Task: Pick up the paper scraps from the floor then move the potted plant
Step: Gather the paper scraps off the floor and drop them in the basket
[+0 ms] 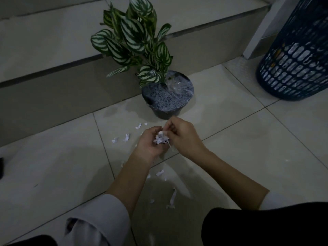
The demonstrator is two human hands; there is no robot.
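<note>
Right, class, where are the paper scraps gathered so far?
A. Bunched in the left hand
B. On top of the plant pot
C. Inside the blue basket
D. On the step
A: the left hand cups a white wad of paper scraps, with the right hand touching it.

Potted plant (167, 96) and step (71, 89) block ahead; basket (294, 68) far right; tiles between open.
</note>
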